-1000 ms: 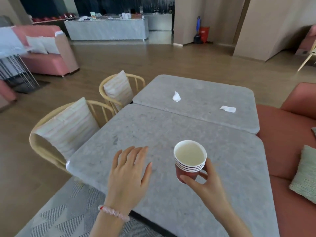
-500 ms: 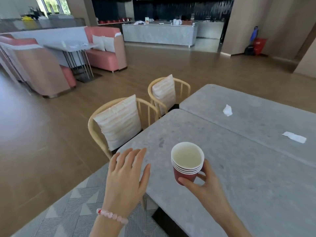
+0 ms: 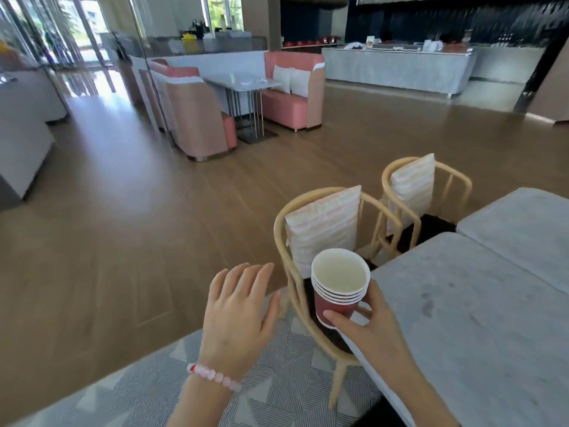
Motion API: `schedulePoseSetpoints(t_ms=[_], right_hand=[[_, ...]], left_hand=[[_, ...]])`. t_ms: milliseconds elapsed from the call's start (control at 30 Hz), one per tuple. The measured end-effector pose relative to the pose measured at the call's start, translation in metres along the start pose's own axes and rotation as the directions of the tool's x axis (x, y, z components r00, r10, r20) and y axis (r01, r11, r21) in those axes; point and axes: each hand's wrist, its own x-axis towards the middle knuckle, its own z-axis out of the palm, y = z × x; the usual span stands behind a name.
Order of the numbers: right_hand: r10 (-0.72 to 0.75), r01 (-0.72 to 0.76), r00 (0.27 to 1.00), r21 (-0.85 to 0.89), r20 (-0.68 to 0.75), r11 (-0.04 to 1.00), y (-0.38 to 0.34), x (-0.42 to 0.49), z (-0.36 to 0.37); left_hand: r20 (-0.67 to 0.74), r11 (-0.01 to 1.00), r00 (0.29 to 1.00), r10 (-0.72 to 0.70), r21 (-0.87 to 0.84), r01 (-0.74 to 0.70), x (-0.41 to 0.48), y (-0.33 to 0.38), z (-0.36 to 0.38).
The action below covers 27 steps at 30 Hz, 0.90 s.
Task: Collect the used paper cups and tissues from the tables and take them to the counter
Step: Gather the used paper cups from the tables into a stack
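Carrying step: right hand (image 3: 366, 331) grips the nested cups (image 3: 338, 285), left hand (image 3: 237, 312) spread empty; next, reach the counter (image 3: 397, 69) at upper right

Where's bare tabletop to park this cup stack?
The near table shows bare from beside the right hand to the seam with the far table. Left of the cup stack, the near chair and far chair crowd its edge.

Single head-worn view, close above the table (image 3: 477, 318) corner, faces the distant counter (image 3: 397, 69)
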Motion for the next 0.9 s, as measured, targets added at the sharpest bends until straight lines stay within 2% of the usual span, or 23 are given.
schedulePoseSetpoints(t_ms=[200,333,533,900], right_hand=[[-0.002,-0.001,0.989,0.018,0.149,1.000,-0.012,0.063,0.068],[-0.011,0.007,0.981,0.025,0.193,1.000,-0.014,0.116,0.116],[-0.034,0.018,0.963,0.062,0.267,0.998,-0.019,0.225,0.186],[-0.024,0.009,0.981,0.077,0.191,0.997,-0.040,0.412,0.273]], left_hand=[[-0.002,0.992,0.993,-0.116,0.054,0.115,0.020,-0.073,0.007],[-0.016,0.980,0.984,-0.175,0.092,0.176,0.044,-0.126,0.025],[-0.006,0.969,0.980,-0.200,0.145,0.199,0.115,-0.210,0.059],[0.005,0.979,0.988,-0.153,0.135,0.151,0.276,-0.345,0.119]])
